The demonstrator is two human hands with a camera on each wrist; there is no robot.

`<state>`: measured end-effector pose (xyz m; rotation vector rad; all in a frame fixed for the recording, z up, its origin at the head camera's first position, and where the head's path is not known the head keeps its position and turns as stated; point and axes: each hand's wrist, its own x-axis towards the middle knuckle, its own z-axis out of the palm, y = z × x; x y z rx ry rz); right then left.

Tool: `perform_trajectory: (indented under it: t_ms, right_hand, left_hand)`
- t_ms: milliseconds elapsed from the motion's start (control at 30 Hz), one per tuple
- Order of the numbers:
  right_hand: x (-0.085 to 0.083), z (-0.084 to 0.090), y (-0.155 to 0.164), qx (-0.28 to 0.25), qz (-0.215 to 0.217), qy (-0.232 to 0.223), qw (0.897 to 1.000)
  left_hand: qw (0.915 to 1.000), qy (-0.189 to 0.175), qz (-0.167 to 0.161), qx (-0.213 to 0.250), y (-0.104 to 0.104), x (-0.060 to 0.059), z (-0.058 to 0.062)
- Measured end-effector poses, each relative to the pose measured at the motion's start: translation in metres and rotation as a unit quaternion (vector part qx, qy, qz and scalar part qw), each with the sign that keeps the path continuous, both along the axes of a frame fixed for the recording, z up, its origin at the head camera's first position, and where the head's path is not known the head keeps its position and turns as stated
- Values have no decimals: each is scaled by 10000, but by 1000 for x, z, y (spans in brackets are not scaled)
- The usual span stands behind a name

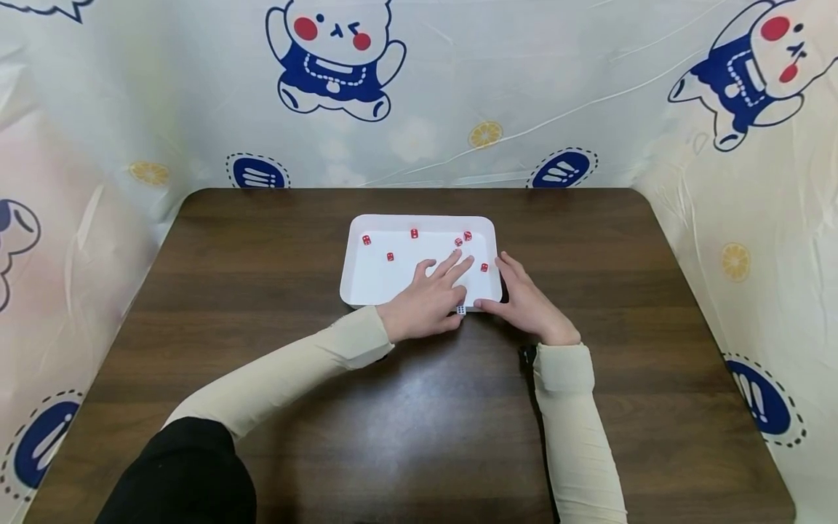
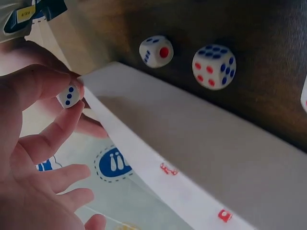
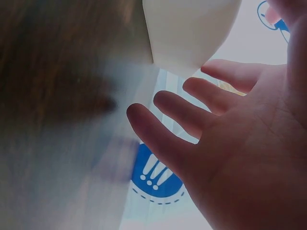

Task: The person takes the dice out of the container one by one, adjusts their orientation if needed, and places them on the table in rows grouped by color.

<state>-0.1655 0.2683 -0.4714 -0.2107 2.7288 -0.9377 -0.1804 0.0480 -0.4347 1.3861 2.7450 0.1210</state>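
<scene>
Dice (image 1: 390,256) with red pips are scattered over the far half of a white tray (image 1: 366,284), which is set on a dark wooden table (image 1: 262,247). One small white die (image 2: 68,95), blue pips showing, is pinched between thumb and forefinger of the left hand (image 1: 428,300) at the tray's near right corner, while the remaining fingers are stretched loosely over the tray floor. The right hand (image 1: 527,302) is laid against the tray's right edge with fingers straight and spread, nothing being held. Patterned sheeting (image 1: 458,94) is hung around the table on three sides.
</scene>
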Motion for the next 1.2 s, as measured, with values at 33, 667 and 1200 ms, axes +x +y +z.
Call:
perform_trajectory:
  t_ms: [33, 667, 1200]
  right_hand:
    - [0, 0, 0, -6, -8, -5, 10000]
    - [-1, 1, 2, 101, -53, -68, 9999]
    - [0, 1, 4, 23, -78, -57, 10000]
  left_hand:
    - [10000, 16, -8, -4, 0, 1, -1]
    - [9999, 133, -57, -77, 0, 8, -19]
    - [9987, 367, -146, -325, 2, 11, -29]
